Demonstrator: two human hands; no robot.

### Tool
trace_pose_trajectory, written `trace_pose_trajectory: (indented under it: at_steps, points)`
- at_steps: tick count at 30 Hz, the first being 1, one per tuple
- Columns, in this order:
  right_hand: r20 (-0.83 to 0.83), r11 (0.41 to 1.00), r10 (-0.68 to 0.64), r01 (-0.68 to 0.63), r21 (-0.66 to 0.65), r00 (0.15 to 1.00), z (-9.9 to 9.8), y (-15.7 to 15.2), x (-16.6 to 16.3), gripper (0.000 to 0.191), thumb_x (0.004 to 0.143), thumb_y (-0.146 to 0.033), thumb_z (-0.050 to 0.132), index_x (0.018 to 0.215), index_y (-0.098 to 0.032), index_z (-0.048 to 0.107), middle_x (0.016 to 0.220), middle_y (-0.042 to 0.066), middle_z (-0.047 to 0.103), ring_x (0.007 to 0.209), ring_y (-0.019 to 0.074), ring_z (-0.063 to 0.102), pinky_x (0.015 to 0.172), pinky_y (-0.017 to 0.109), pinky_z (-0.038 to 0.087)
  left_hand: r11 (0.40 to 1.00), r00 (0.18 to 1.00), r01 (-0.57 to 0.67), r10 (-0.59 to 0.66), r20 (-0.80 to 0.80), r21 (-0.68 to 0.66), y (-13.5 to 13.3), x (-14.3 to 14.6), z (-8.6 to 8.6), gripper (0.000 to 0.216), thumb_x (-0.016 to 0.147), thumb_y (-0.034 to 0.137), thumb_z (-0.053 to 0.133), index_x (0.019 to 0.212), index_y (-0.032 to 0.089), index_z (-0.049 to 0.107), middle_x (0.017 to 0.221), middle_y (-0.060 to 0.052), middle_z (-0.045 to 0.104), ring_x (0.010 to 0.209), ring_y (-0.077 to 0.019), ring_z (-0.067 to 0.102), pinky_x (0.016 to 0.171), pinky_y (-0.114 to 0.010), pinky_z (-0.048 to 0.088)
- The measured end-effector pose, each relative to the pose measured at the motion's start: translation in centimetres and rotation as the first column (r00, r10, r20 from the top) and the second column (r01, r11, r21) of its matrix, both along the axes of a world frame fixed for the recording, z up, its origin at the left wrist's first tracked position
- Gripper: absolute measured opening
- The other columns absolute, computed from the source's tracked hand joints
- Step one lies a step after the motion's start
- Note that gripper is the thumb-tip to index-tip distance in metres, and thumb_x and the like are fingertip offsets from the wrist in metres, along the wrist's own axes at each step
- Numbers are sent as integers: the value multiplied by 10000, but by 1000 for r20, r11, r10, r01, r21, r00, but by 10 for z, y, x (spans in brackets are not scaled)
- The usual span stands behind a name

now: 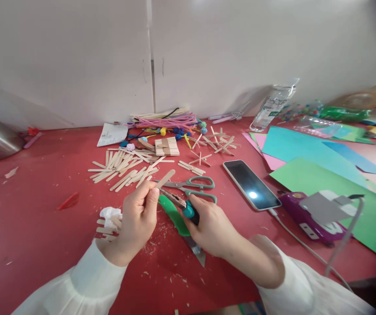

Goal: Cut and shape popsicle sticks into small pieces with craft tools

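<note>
A wooden craft stick (166, 178) is pinched between the thumb and fingers of my left hand (140, 214), its rounded end pointing up and to the right. My right hand (212, 225) is wrapped round the teal and black handles of a pair of pliers (178, 202). The jaws reach to the stick beside my left thumb; whether they grip it I cannot tell. Under the pliers lies a green-handled utility knife (175, 217), its blade toward me. Grey-handled scissors (198, 182) rest just beyond. Small wood shavings are scattered on the red table (161, 280) around the knife.
Loose craft sticks (122, 168) are heaped beyond my left hand, near a banded stick bundle (167, 146) and pipe cleaners (164, 120). To the right are a phone (250, 183) with a cable, a purple device (315, 218), coloured paper (312, 153) and a plastic bottle (273, 107).
</note>
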State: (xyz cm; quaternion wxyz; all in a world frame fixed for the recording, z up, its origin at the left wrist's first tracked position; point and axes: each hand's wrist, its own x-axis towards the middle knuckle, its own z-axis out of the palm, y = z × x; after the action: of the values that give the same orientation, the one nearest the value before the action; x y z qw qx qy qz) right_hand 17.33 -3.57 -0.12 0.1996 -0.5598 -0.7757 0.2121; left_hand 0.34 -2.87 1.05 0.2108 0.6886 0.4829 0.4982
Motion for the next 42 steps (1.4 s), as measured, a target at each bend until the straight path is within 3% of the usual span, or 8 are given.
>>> trace_pose_trajectory:
  at_steps: [7,15,18,24,31,36,42]
  points:
    - [-178,977,122,-149,-151,977,7,5,10,179,761,-206,472,680,-229,314,600,-39,411,533,122,350,523,249,289,968,966,194,-161,203,-158,2,-6,-3,253,928,330,412,708,208,436,536,74,265,473,-99,255,439,-231,236]
    - [-249,926,151,-225,-304,957,11,8,13,162,799,-232,489,684,-217,375,590,-63,371,513,100,327,493,226,288,960,968,186,-143,206,-209,3,-6,-4,302,920,370,419,667,205,408,550,65,274,483,-100,250,453,-237,241]
    - [-199,941,129,-183,-284,972,11,7,12,161,801,-221,486,688,-218,371,590,-60,385,513,103,336,500,229,283,964,973,166,-126,191,-209,3,-5,-4,291,917,352,416,665,207,403,537,69,271,473,-99,247,443,-233,235]
    - [42,994,6,-1,-110,999,8,2,4,241,740,-179,521,682,-226,292,631,-31,445,547,125,390,516,240,246,984,992,72,-53,116,-165,3,-1,-1,258,915,310,403,680,206,433,551,67,290,479,-100,268,450,-228,254]
    - [232,997,-55,65,-37,971,10,-3,0,120,736,-181,516,784,-201,408,781,49,587,635,190,546,515,255,214,993,998,3,5,68,-121,0,3,-1,261,916,291,400,668,208,410,559,64,283,489,-102,268,448,-227,249]
    - [227,995,-33,53,-85,973,12,-3,0,106,764,-186,532,782,-195,428,774,48,606,635,182,555,523,250,245,992,998,-19,27,62,-125,2,3,-5,265,920,281,389,665,210,388,563,63,282,498,-106,267,455,-228,248]
    - [76,976,35,-17,-219,996,19,-1,5,154,800,-163,531,722,-207,406,636,-8,547,543,131,462,521,233,285,987,997,22,-10,70,-160,2,2,-6,260,923,307,389,682,211,405,569,61,272,498,-108,258,458,-234,241]
